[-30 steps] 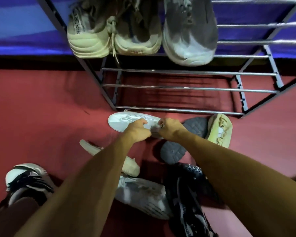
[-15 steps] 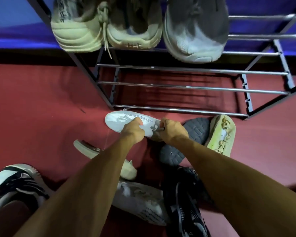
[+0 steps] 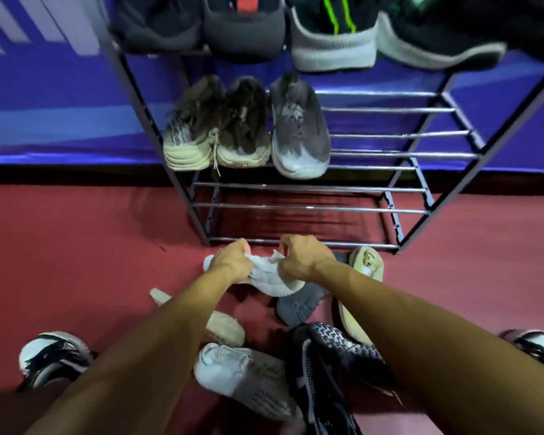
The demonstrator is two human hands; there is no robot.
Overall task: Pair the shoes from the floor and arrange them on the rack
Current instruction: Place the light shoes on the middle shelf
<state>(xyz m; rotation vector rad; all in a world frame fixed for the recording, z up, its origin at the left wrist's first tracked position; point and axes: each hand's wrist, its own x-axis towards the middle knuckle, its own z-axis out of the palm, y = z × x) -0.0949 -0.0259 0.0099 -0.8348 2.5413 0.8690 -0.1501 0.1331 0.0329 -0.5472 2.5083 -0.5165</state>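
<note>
Both my hands grip a white shoe (image 3: 269, 276) just in front of the rack's lowest bars. My left hand (image 3: 233, 262) holds its left part and my right hand (image 3: 302, 257) its right part, tilting it off the red floor. A second white shoe (image 3: 248, 378) lies near my arms. On the floor also lie a grey shoe (image 3: 299, 304) sole-up, a yellow-soled shoe (image 3: 363, 268), a beige shoe (image 3: 223, 328) and a black shoe (image 3: 327, 372). The metal rack (image 3: 308, 210) carries a beige pair (image 3: 217, 130) and one grey shoe (image 3: 299, 130) on its middle shelf.
The top shelf holds dark shoes and a grey one with green stripes (image 3: 333, 36). The right half of the middle shelf (image 3: 390, 133) and the bottom shelf are bare bars. My own feet in black-and-white shoes (image 3: 54, 359) flank the pile. A blue wall stands behind.
The white shoe has been lifted and turned in both hands, sole now tilted toward me. My head has tipped up, so more of the rack shows.
</note>
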